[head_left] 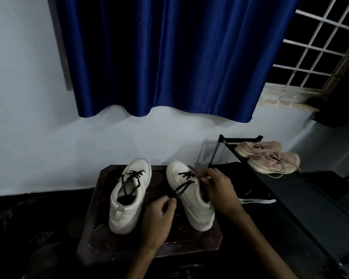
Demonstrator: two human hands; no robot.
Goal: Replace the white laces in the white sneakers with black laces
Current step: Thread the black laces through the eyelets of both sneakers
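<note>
Two white sneakers stand side by side on a dark wooden stool [113, 248], toes toward the wall. The left sneaker [129, 198] carries a black lace, its ends lying loose over the tongue. The right sneaker [189, 198] has a black lace [184, 186] partly threaded near the toe. My left hand [159, 216] pinches one end of that lace, pulled back between the two shoes. My right hand [218, 190] lies over the right sneaker's opening, its fingertips pinching the lace at the eyelets. No white laces are visible.
A black shoe rack [290, 190] stands to the right, with a pair of pink sneakers [270, 158] on top and a black shoe with a white sole [256, 201] below. A blue curtain [165, 57] hangs on the wall behind.
</note>
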